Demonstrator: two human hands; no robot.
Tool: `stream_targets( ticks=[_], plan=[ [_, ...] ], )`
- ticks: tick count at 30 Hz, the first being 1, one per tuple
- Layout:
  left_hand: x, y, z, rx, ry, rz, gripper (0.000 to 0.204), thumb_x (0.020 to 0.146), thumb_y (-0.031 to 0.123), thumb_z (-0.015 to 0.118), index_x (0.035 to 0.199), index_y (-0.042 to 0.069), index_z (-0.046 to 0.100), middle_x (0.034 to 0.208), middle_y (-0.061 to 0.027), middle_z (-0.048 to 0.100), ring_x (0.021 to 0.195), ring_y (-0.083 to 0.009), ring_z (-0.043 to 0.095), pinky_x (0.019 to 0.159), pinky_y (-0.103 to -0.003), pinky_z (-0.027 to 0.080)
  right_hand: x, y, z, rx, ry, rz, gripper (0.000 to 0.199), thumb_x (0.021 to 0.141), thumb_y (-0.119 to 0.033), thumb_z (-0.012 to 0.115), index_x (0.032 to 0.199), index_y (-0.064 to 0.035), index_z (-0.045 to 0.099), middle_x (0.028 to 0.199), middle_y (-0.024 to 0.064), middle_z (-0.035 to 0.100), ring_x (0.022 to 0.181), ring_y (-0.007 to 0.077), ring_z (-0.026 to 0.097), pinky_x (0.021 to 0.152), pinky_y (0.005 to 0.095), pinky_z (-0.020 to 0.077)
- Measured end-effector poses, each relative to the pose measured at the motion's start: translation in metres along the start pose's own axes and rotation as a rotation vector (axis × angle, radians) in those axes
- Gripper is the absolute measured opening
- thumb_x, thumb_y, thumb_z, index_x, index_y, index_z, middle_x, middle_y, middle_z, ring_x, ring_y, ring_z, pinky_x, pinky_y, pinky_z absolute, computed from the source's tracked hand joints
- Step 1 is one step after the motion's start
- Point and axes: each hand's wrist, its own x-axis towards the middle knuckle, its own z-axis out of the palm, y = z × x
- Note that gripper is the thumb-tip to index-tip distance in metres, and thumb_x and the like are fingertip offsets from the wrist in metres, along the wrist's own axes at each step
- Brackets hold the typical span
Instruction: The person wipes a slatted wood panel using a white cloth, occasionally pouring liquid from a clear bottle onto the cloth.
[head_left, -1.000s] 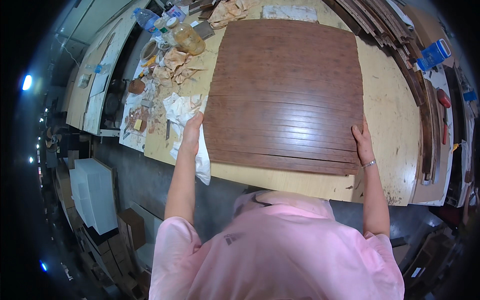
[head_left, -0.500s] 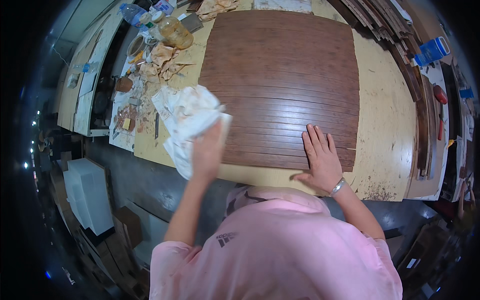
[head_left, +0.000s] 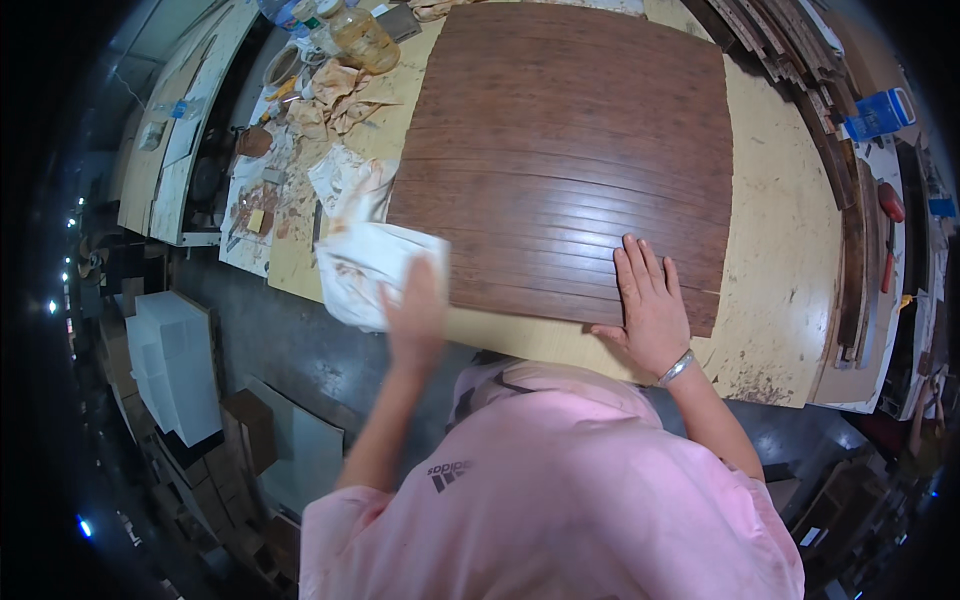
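A panel of dark reddish-brown wooden strips (head_left: pixel 570 130) lies flat on the pale tabletop. On its front left corner, my left hand (head_left: pixel 415 315), smeared by motion, is on a stained white cloth (head_left: pixel 380 265). Part of the cloth trails away to the left, beside the panel's edge. My right hand (head_left: pixel 655 315) rests flat near the panel's front right corner, fingers stretched out and thumb spread towards the front edge. A silvery bracelet (head_left: pixel 677 368) circles the right wrist.
Back left stand a jar of amber liquid (head_left: pixel 362 40) and bottles, with crumpled stained rags (head_left: pixel 335 95) before them. Dark wood strips (head_left: pixel 850 225) line the right side, near a blue jug (head_left: pixel 880 115) and a red-handled tool (head_left: pixel 890 205). The pale table (head_left: pixel 775 240) surrounds the panel.
My left hand and the white cloth have come slightly nearer the front edge, and the cloth has folded differently. My right hand keeps its place on the panel. The whole view has shifted slightly.
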Motion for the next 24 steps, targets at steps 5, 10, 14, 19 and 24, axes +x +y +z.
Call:
stream_targets(
  ticks=[5,10,14,19,24],
  plan=[
    [-0.023,0.001,-0.021,-0.112,-0.105,0.278,0.052,0.096,0.015,0.044,0.146,0.006,0.043,0.149,-0.0103,0.046,0.14,-0.0292,0.042,0.115,-0.064,0.01,-0.004,0.0,0.003,0.002,0.01,0.003,0.108,0.071,-0.047,0.079,0.152,-0.0014,0.024,0.161,0.016,0.022,0.148,0.0313,0.023,0.118,0.0517,0.0217],
    [-0.013,-0.005,-0.02,-0.073,-0.006,-0.014,0.058,0.093,0.016,0.045,0.147,-0.001,0.037,0.154,-0.0163,0.039,0.144,-0.0303,0.035,0.115,-0.064,0.01,-0.003,-0.003,0.005,-0.002,0.025,0.014,0.109,0.07,-0.047,0.079,0.152,-0.0017,0.024,0.161,0.0152,0.022,0.148,0.0307,0.023,0.118,0.0513,0.0215],
    [0.015,0.111,-0.01,-0.439,-0.17,0.37,0.062,0.089,0.015,0.052,0.148,-0.001,0.036,0.153,-0.0168,0.038,0.144,-0.0275,0.035,0.115,-0.058,0.019,-0.003,0.0,0.012,-0.055,0.027,0.008,0.112,0.069,-0.05,0.078,0.154,-0.004,0.022,0.161,0.0142,0.022,0.148,0.0319,0.022,0.118,0.0521,0.0202],
    [0.051,0.099,-0.025,-0.262,-0.237,0.498,0.059,0.093,0.021,0.056,0.146,0.002,0.04,0.152,-0.0147,0.041,0.143,-0.0238,0.036,0.116,-0.056,0.02,-0.012,0.013,0.005,0.025,0.016,0.008,0.11,0.067,-0.044,0.084,0.153,-0.0078,0.026,0.161,0.0153,0.021,0.148,0.0318,0.022,0.119,0.0517,0.0203],
    [0.071,0.033,-0.027,-0.099,-0.191,0.119,0.082,0.089,0.027,0.064,0.153,-0.003,0.022,0.16,-0.019,0.024,0.149,-0.0296,0.022,0.118,-0.058,0.012,-0.063,0.064,0.007,0.184,0.204,0.368,0.128,0.053,-0.032,0.093,0.155,-0.0086,0.02,0.162,0.0177,0.015,0.148,0.0396,0.019,0.12,0.0485,0.0222]
  ],
)
